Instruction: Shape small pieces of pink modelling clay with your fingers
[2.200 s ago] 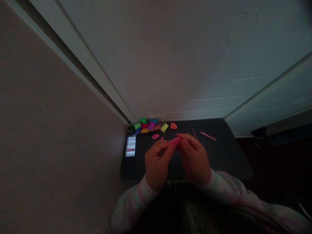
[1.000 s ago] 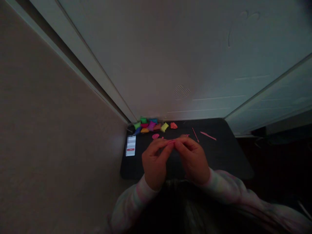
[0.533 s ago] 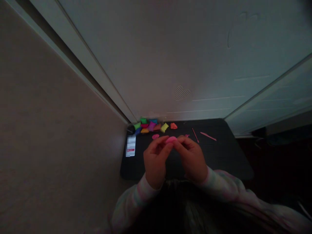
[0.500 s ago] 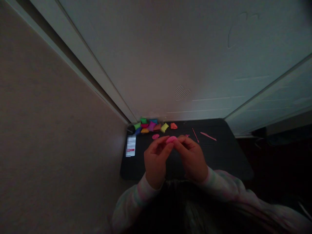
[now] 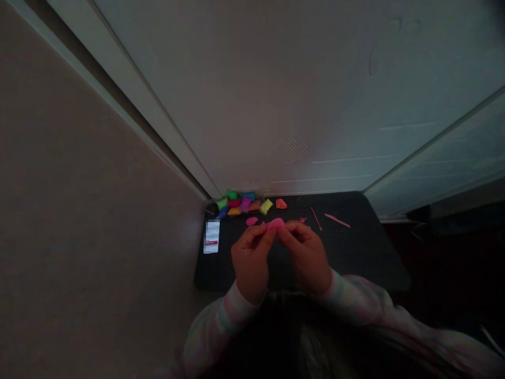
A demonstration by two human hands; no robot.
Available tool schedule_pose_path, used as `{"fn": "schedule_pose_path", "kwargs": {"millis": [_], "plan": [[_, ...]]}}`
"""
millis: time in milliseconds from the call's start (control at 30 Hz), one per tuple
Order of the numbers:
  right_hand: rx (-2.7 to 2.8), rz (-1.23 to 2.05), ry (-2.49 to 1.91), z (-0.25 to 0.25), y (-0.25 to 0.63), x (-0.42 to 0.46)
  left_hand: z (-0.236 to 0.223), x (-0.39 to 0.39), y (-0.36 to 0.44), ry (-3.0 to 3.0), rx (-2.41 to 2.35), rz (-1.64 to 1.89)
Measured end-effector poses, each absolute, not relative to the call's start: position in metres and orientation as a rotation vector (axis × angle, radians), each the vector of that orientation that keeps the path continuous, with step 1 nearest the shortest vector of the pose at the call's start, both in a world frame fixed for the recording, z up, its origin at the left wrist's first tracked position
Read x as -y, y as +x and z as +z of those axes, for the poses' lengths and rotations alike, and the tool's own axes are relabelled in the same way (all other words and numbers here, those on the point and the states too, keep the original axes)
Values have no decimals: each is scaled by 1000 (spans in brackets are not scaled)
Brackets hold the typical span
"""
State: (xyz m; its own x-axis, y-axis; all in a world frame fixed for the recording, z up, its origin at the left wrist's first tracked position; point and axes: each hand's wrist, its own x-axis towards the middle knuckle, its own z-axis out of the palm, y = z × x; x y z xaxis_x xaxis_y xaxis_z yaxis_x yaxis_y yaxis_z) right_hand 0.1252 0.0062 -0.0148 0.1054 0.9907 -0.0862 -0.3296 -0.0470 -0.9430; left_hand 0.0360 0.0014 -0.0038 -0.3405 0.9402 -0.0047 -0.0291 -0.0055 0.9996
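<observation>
My left hand and my right hand meet above a small black table, fingertips pinched together on a flat pink piece of clay. Both hands are closed on it from either side. Just beyond the hands lie another pink clay lump and a tiny pink scrap on the table.
A pile of small coloured clay packets sits at the table's back left, with an orange lump beside it. Two thin pink modelling tools lie at the back right. A white card is at the left edge. Walls close behind.
The hands have shifted slightly left and kept working the pink clay, which went from a longer strip to a rounder flat piece. Things on the table stayed put.
</observation>
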Motion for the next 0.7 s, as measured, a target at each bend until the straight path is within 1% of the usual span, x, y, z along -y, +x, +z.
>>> {"fn": "schedule_pose_path", "kwargs": {"millis": [200, 300, 467, 567, 700], "plan": [[965, 1339, -1015, -17, 130, -6, -4, -3, 32, 898, -1363, 1498], [1142, 1144, -985, -15, 139, -4, -1, -3, 27, 896, -1298, 1528], [1605, 790, -881, -3, 155, -4, 5, 0, 23, 937, -1179, 1472], [1694, 704, -841, 4, 160, -5, 7, 3, 20, 942, -1152, 1415], [1723, 693, -826, 10, 164, -4, 8, 8, 13, 1004, -1090, 1388]]}}
